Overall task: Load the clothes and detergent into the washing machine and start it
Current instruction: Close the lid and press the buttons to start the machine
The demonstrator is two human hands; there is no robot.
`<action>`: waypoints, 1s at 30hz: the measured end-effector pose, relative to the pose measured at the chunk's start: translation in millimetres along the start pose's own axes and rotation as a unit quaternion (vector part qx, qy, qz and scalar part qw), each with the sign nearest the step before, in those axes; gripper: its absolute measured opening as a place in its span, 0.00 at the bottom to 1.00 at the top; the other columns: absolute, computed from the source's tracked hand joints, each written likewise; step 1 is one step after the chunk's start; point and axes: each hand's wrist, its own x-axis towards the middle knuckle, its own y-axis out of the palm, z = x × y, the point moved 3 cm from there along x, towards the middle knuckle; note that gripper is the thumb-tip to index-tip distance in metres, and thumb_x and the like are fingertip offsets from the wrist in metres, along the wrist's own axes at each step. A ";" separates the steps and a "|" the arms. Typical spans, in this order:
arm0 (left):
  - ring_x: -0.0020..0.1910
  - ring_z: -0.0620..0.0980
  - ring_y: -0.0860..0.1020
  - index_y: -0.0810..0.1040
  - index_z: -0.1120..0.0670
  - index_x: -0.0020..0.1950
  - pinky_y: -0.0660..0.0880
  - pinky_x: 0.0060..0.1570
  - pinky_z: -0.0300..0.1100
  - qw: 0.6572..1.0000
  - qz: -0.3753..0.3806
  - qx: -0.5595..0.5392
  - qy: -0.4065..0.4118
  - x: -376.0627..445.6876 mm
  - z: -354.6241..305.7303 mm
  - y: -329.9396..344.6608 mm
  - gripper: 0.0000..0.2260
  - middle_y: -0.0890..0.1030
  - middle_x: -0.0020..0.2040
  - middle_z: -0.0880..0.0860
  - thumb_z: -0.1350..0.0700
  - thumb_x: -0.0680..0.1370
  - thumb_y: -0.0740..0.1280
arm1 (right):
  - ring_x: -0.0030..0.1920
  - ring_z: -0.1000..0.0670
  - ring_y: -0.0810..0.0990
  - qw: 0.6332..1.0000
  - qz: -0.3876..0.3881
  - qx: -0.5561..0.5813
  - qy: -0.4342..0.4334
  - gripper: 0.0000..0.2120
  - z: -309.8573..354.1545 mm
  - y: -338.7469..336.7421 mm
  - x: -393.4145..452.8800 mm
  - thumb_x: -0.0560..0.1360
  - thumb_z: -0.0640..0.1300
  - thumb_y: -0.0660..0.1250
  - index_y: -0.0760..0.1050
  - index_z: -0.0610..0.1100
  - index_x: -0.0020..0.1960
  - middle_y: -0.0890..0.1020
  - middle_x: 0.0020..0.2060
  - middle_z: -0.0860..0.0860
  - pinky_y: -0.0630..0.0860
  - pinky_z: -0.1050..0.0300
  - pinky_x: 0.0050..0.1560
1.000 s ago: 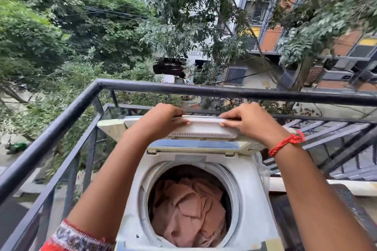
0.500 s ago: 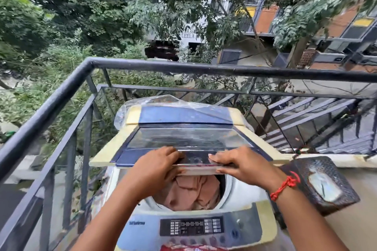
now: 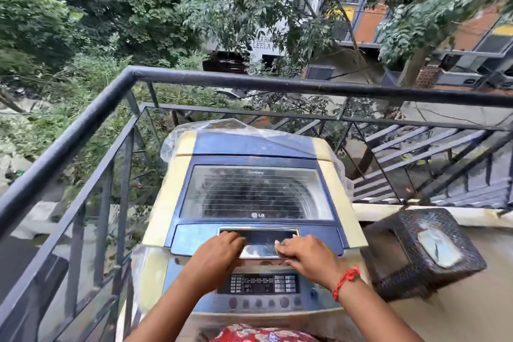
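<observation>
A top-loading washing machine (image 3: 166, 203) with yellowed sides stands in the balcony corner. Its blue lid (image 3: 255, 191) with a clear window lies flat and closed, hiding the clothes. My left hand (image 3: 215, 254) and my right hand (image 3: 308, 257) rest side by side on the lid's front handle (image 3: 261, 241), fingers curled over its near edge. A red thread circles my right wrist. The control panel (image 3: 259, 284), with its buttons and display, sits just below my hands. No detergent is in view.
A black metal railing (image 3: 83, 130) runs along the left and far sides, close to the machine. A dark wicker stool (image 3: 424, 253) stands to the right on the balcony floor. Clear plastic wrap (image 3: 222, 128) bunches at the machine's back. Trees and buildings lie beyond.
Both hands have pulled the raised lid forward and down until it lies flat and closed. The pink clothes in the drum are now covered.
</observation>
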 end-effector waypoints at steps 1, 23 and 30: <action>0.57 0.55 0.73 0.72 0.54 0.63 0.72 0.55 0.48 1.000 0.001 0.001 -0.004 -0.8 -0.9 3.2 0.15 0.75 0.57 0.53 0.52 0.78 0.60 | 0.52 0.50 0.79 1.000 0.001 -0.002 0.003 0.17 0.4 3.8 -0.8 0.76 0.47 0.66 0.74 0.52 0.65 0.82 0.51 0.54 0.76 0.53 0.56; 0.61 0.51 0.71 0.71 0.54 0.66 0.70 0.60 0.45 0.996 0.057 -0.040 -0.052 1.4 2.2 34.7 0.15 0.73 0.61 0.52 0.52 0.82 0.58 | 0.58 0.53 0.79 0.995 0.066 0.054 0.048 0.13 5.3 9.3 5.1 0.81 0.49 0.60 0.79 0.46 0.59 0.83 0.57 0.52 0.71 0.63 0.58; 0.59 0.52 0.74 0.74 0.52 0.62 0.72 0.55 0.46 0.988 0.081 -0.083 -0.099 9.3 7.5 33.7 0.11 0.75 0.59 0.52 0.53 0.81 0.60 | 0.61 0.54 0.78 0.990 0.081 0.085 0.083 0.14 1.6 13.5 8.3 0.80 0.51 0.62 0.80 0.47 0.60 0.82 0.60 0.54 0.73 0.60 0.62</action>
